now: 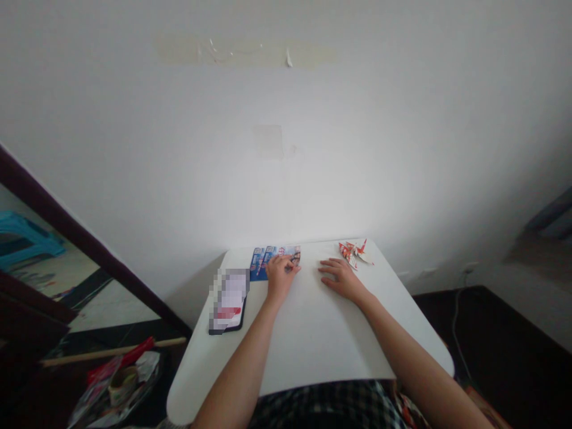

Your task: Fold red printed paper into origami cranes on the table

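My left hand [280, 276] lies on the lower right part of a blue printed paper leaflet [258, 267]. Its fingers are curled, with thumb and forefinger close together at the leaflet's right side; the fingertips are partly hidden. To the right, my right hand [341, 279] rests palm down with its fingers apart and nothing in them. Just beyond it sits a folded red and white paper figure [349, 252] with pointed tips, apart from the fingers or barely touching; I cannot tell which.
Both forearms rest over a white table [313, 345] against a pale wall. A phone [230, 298], its screen blurred, lies at the table's left. Down left on the floor are a plastic bag [147, 363], a tape roll [123, 384] and a wooden stick [170, 342]. A cable [454, 322] hangs at right.
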{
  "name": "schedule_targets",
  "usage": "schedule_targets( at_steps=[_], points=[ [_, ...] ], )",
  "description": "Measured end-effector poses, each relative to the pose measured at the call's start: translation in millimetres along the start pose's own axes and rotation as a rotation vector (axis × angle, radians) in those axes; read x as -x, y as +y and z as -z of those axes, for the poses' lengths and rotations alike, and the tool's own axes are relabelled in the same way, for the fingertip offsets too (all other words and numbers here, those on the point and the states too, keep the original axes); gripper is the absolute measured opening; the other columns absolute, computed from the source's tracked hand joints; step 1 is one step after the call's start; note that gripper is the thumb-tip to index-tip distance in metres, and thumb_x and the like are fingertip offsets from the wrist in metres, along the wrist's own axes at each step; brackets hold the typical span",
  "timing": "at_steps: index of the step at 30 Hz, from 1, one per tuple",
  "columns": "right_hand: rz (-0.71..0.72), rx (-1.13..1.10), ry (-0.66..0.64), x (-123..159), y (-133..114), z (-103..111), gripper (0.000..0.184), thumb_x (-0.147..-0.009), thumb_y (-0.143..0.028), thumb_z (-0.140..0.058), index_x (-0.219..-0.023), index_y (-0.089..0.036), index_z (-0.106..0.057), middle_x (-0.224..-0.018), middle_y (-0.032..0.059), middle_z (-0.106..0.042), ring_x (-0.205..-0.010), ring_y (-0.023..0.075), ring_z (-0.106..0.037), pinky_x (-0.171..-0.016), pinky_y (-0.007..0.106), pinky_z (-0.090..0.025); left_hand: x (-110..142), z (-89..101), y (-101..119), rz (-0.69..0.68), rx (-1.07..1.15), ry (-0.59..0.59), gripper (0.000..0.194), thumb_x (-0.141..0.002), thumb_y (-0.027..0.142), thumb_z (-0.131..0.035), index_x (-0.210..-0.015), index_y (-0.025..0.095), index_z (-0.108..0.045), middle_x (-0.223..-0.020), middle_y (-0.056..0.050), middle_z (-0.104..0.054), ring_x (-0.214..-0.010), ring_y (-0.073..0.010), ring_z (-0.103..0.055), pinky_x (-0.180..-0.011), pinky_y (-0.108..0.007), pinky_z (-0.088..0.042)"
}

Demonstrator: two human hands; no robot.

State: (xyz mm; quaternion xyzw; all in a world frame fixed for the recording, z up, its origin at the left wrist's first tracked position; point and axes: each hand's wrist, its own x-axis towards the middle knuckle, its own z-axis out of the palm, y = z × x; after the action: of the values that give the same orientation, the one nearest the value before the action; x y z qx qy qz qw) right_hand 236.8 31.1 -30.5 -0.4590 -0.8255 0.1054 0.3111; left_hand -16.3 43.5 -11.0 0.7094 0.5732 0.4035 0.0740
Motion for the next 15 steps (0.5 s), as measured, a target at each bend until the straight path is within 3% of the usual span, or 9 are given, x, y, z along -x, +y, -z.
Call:
schedule_targets(
  at_steps=[3, 7, 10, 12, 15],
  points=[
    [-0.039, -0.037, 0.029, -0.8, 2.8, 0.4, 0.029, -0.091, -0.032, -0.065, -0.116, -0.025, -0.076, -0.134, 0.0104, -0.068, -0.128, 0.0274, -0.060, -0.112, 0.049, -0.046, 0.2, -3.1, 2.9, -0.055, 0.083, -0.049, 0.008, -0.079, 0.030, -0.078, -0.076, 0.024, -0.076, -0.118, -0.005, -0.075, -0.124, -0.0245, -0.059, -0.116, -0.050, -0.038],
    [-0.114, -0.058, 0.076, -1.0, 5.0, 1.7, 0.031, -0.091, -0.032, -0.062, -0.118, -0.022, -0.075, -0.134, 0.0129, -0.067, -0.125, 0.0266, -0.061, -0.112, 0.048, -0.046, 1.0, -3.2, 8.9, -0.052, 0.072, -0.089, 0.020, -0.090, 0.039, -0.066, -0.089, 0.026, -0.081, -0.129, -0.006, -0.071, -0.133, -0.0268, -0.052, -0.118, -0.051, -0.037],
    [-0.093, -0.055, 0.086, -0.1, 2.4, 2.3, 0.035, -0.091, -0.032, -0.061, -0.124, -0.022, -0.072, -0.136, 0.0127, -0.065, -0.128, 0.0267, -0.059, -0.114, 0.049, -0.044, 4.0, 0.5, 10.0, -0.009, -0.078, -0.051, 0.029, -0.095, 0.042, -0.057, -0.102, 0.026, -0.081, -0.133, -0.007, -0.069, -0.135, -0.0283, -0.050, -0.120, -0.052, -0.035],
    [-0.060, -0.048, 0.070, 0.6, -0.2, 2.5, 0.038, -0.092, -0.031, -0.061, -0.128, -0.022, -0.070, -0.138, 0.0118, -0.064, -0.131, 0.0268, -0.057, -0.115, 0.050, -0.043, 7.2, 3.3, 9.2, 0.054, -0.260, -0.013, 0.036, -0.094, 0.046, -0.058, -0.117, 0.025, -0.077, -0.143, -0.011, -0.062, -0.140, -0.0350, -0.044, -0.120, -0.058, -0.031],
    [-0.035, -0.038, 0.045, 1.3, -2.6, 2.8, 0.040, -0.092, -0.029, -0.060, -0.131, -0.024, -0.068, -0.140, 0.0106, -0.063, -0.133, 0.0271, -0.054, -0.115, 0.051, -0.043, 11.5, 5.9, 8.4, 0.090, -0.410, -0.082, 0.047, -0.091, 0.051, -0.061, -0.130, 0.027, -0.071, -0.153, -0.014, -0.052, -0.145, -0.0423, -0.037, -0.120, -0.066, -0.025]
  ],
)
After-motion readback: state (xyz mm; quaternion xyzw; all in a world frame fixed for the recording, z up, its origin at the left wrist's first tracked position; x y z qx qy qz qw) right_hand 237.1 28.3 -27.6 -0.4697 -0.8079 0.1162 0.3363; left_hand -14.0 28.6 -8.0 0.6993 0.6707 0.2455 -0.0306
